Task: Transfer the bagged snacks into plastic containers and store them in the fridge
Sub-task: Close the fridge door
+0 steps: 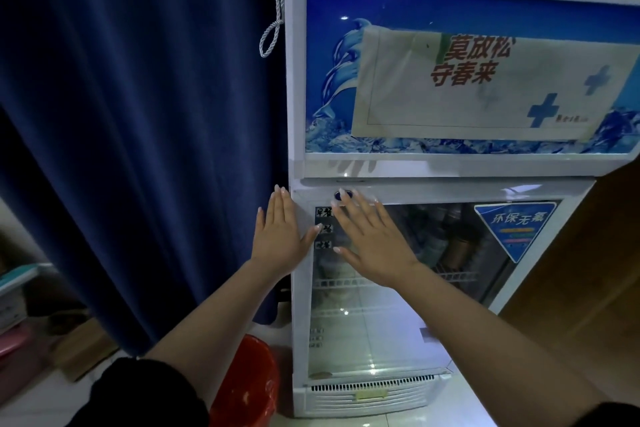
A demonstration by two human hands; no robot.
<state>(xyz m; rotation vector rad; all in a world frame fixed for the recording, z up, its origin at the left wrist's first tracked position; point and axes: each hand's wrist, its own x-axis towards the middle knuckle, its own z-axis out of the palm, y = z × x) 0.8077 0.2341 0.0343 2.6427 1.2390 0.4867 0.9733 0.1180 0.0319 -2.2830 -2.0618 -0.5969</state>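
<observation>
Both palms flat, fingers straight, holding nothing: left hand [282, 234] on fridge [467, 168] door's top-left corner, right hand [372, 241] on glass beside it.

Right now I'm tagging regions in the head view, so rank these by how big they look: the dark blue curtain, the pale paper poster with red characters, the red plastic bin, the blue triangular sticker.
1. Dark blue curtain
2. Pale paper poster
3. Red plastic bin, partly hidden
4. Blue triangular sticker
</observation>
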